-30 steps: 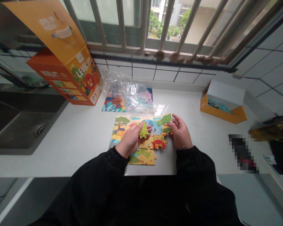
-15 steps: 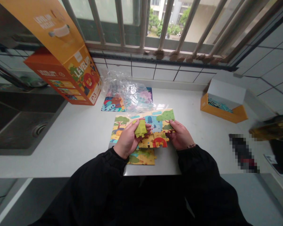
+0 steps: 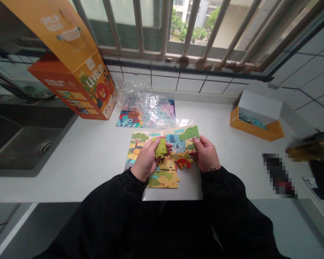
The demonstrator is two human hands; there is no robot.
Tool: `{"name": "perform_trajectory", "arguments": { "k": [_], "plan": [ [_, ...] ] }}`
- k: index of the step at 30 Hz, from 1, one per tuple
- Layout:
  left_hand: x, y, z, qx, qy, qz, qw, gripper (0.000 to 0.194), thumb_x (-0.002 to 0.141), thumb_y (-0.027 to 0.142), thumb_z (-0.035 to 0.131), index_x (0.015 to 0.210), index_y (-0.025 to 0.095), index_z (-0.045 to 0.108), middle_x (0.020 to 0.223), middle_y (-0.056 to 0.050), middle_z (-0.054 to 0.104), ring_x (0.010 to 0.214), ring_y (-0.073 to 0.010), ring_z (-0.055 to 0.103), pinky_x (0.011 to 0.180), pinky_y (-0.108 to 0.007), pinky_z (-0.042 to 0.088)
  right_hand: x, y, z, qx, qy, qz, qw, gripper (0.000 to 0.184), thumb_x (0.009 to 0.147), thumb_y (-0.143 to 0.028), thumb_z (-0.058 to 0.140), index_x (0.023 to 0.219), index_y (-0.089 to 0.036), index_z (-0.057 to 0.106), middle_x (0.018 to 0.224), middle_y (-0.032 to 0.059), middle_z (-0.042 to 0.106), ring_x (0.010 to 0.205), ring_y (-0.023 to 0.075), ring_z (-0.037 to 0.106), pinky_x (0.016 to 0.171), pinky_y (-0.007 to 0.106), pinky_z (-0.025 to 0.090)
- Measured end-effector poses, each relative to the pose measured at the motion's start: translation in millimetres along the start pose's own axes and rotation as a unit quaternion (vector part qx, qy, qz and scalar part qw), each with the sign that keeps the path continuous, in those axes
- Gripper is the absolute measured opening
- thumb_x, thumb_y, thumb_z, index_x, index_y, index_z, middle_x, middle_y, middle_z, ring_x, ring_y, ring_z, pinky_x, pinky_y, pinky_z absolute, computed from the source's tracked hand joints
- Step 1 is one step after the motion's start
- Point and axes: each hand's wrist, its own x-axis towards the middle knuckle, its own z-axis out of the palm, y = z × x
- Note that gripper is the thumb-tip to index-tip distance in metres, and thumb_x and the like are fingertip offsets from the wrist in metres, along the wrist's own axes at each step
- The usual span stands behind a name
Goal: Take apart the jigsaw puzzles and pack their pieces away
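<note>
Two bare hands here, a left hand (image 3: 145, 158) and a right hand (image 3: 208, 154), plus two black sleeves (image 3: 105, 205) and one bracelet (image 3: 214, 169). There's one part-built puzzle (image 3: 179, 144), then a little bunch of green pieces (image 3: 161, 146), overlapping so much I can't count them. Boxes come to two: one tall orange box (image 3: 93, 86) and one small yellow box (image 3: 259, 132), with a heap of teal bits (image 3: 252, 121) inside that I honestly can't number. One clear plastic wrap (image 3: 158, 109), at least one picture board (image 3: 128, 119) under it. One table (image 3: 91, 158), one sink (image 3: 16, 147) with one drain (image 3: 46, 146), one pixelated dark thing (image 3: 280, 176), and six or more window bars (image 3: 138, 27)
</note>
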Motion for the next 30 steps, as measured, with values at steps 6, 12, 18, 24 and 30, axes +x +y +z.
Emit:
{"name": "perform_trajectory", "arguments": {
  "k": [6, 12, 18, 24, 30],
  "plan": [
    [2.1, -0.9, 0.2, 0.012, 0.025, -0.019, 0.999, 0.027, 0.108, 0.032, 0.062, 0.126, 0.012, 0.069, 0.102, -0.016, 0.084, 0.085, -0.0238, 0.082, 0.083, -0.037, 0.066, -8.2, -8.7, -2.3, 0.034, -0.113, 0.017, 0.993, 0.045, 0.086, -0.063, 0.084, 0.11, -0.028, 0.073, 0.108, 0.0027, 0.079, 0.078, 0.0167, 0.074, 0.062, 0.029, 0.067],
    [0.1, -0.7, -1.5, 0.014, -0.025, -0.025, 0.999, 0.027, 0.105, 0.031, 0.065, 0.124, 0.011, 0.072, 0.112, -0.018, 0.084, 0.09, -0.0234, 0.083, 0.084, -0.034, 0.066, -1.8, -4.9, -0.4, 0.035, -0.053, 0.029, 0.998, 0.041, 0.085, -0.059, 0.084, 0.104, -0.025, 0.071, 0.102, 0.0022, 0.079, 0.072, 0.015, 0.072, 0.056, 0.026, 0.064],
    [0.4, -7.5, -2.2, 0.034, -0.058, -0.084, 0.994, 0.025, 0.102, 0.033, 0.071, 0.12, 0.017, 0.074, 0.111, -0.015, 0.084, 0.098, -0.029, 0.083, 0.088, -0.041, 0.067, 8.4, 9.2, -1.2, -0.108, 0.028, -0.088, 0.99, 0.048, 0.089, -0.058, 0.076, 0.12, -0.022, 0.068, 0.107, 0.0087, 0.083, 0.092, 0.0239, 0.08, 0.086, 0.042, 0.068],
    [0.1, -7.7, -0.3, 0.031, -0.036, -0.086, 0.995, 0.02, 0.104, 0.028, 0.069, 0.119, 0.016, 0.073, 0.117, -0.016, 0.083, 0.101, -0.028, 0.082, 0.088, -0.041, 0.069, -4.8, -1.8, 1.6, -0.109, -0.087, -0.14, 0.98, 0.058, 0.091, -0.054, 0.082, 0.14, -0.028, 0.066, 0.134, 0.0083, 0.077, 0.116, 0.0273, 0.077, 0.096, 0.045, 0.067],
    [0.9, -6.5, 0.3, 0.018, -0.029, -0.071, 0.997, 0.022, 0.104, 0.029, 0.067, 0.119, 0.016, 0.075, 0.117, -0.015, 0.082, 0.096, -0.0251, 0.081, 0.089, -0.041, 0.069, -10.5, -6.0, 0.5, -0.173, -0.138, -0.173, 0.96, 0.034, 0.096, -0.056, 0.077, 0.114, -0.026, 0.081, 0.12, 0.0066, 0.08, 0.106, 0.0257, 0.076, 0.091, 0.044, 0.066]
  ]
}}
